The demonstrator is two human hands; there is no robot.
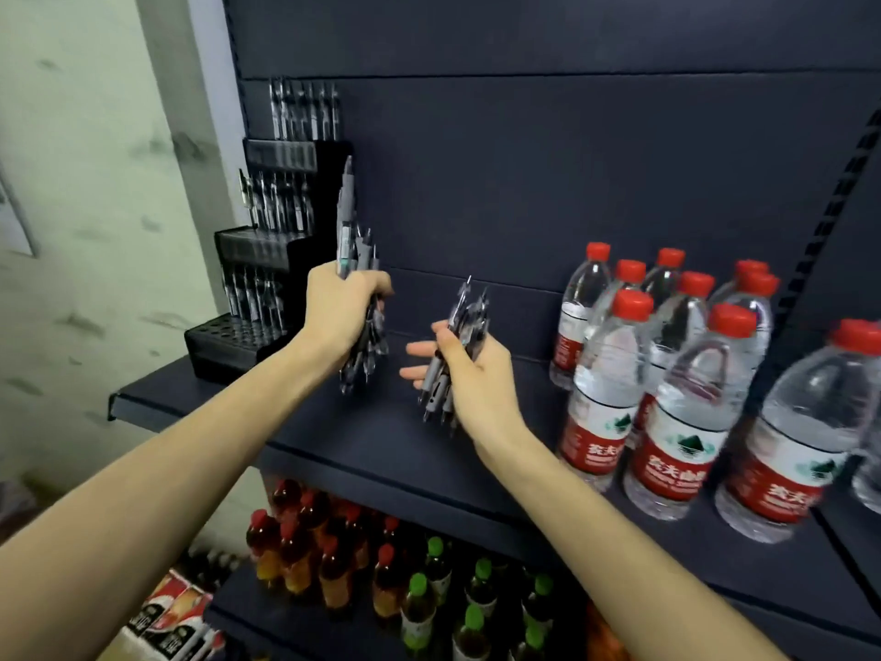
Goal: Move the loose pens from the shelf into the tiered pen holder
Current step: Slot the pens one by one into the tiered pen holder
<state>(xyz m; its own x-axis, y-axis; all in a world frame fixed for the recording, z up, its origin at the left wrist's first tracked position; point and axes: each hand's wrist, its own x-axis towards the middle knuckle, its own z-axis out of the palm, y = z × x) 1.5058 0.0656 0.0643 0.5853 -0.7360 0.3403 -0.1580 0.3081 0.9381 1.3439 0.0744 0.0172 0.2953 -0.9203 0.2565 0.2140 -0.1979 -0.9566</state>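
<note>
Pens (pixel 353 260) gripped in left hand (pixel 341 310); right hand (pixel 469 369) grips another bunch (pixel 457 345).

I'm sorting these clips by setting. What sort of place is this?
Probably a small shop: dark metal display shelving, rows of red-capped water bottles, bottled drinks below, and a black tiered pen holder.

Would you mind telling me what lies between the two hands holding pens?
Nothing: in the head view only bare shelf shows between the left hand and right hand.
</note>
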